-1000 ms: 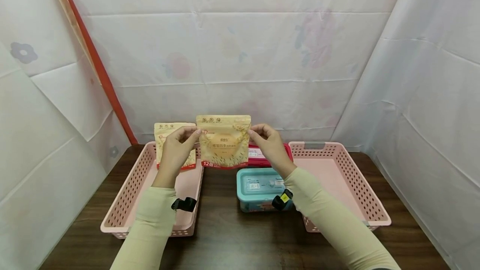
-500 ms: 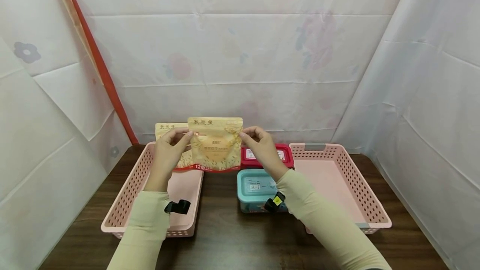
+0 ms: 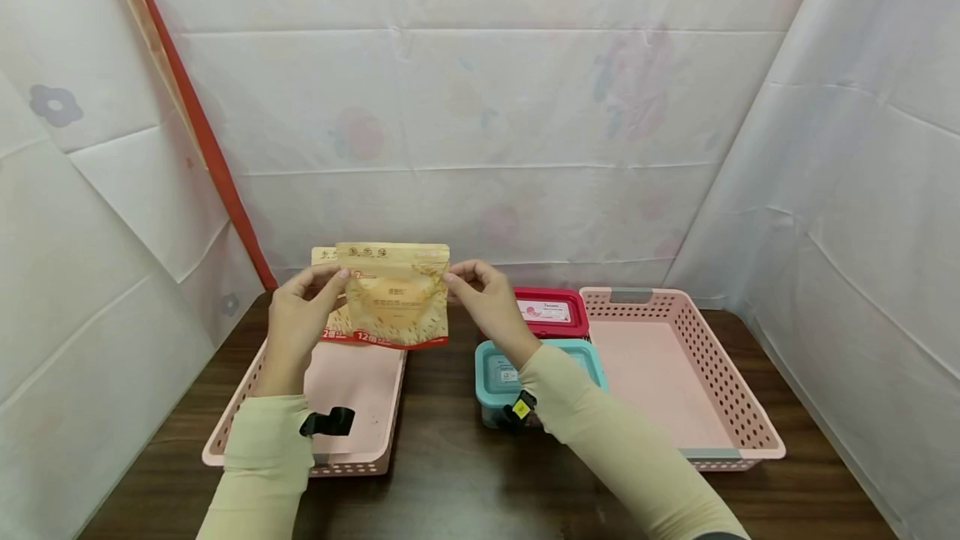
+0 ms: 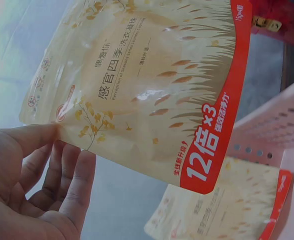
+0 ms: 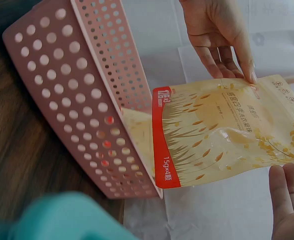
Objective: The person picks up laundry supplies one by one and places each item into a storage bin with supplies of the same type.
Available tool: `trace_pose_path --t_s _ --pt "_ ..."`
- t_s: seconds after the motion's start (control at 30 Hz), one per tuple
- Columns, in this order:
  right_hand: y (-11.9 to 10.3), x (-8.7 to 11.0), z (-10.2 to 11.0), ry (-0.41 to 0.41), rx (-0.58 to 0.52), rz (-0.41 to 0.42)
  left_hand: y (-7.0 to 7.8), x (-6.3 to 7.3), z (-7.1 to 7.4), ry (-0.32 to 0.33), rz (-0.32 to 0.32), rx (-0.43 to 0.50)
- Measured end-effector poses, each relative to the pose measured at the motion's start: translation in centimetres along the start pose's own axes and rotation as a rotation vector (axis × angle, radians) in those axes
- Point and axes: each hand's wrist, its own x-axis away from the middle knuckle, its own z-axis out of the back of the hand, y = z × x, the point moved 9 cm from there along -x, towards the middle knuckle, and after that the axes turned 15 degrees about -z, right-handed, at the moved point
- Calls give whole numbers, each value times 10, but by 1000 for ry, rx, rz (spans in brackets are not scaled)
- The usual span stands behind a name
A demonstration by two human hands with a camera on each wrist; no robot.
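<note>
Between both hands hangs a yellow laundry capsule pouch (image 3: 397,298) with a red bottom band, raised above the left pink basket (image 3: 367,407). My left hand (image 3: 296,319) pinches its left edge between thumb and fingers, as the left wrist view confirms. The right edge is pinched by my right hand (image 3: 487,307). Behind it a second, matching pouch (image 4: 222,205) leans inside the left basket at the back, partly hidden by the held pouch and my left hand.
A teal lidded box (image 3: 491,390) stands mid-table, partly behind my right wrist. Behind it is a red lidded box (image 3: 570,319). On the right sits another pink basket (image 3: 667,373). White cloth (image 3: 480,107) walls the table at the back and sides.
Both hands have carried the held pouch leftward and slightly lower, so it now overlaps more of the pouch in the basket. The red box has come further into view.
</note>
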Motion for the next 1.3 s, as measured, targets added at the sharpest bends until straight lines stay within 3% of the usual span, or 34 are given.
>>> trace_pose_path --t_s 0.3,0.43,0.73,1.3 --pt "1 -2 -33 -26 -20 -21 -9 8 34 96 68 -37" --pt "4 -4 -46 -56 -29 -23 -13 12 46 108 100 -75" --pt "10 -6 -67 -102 -48 -20 -22 18 66 78 134 -100" --pt "31 -8 -89 -112 16 -110 -36 25 83 44 135 -181"
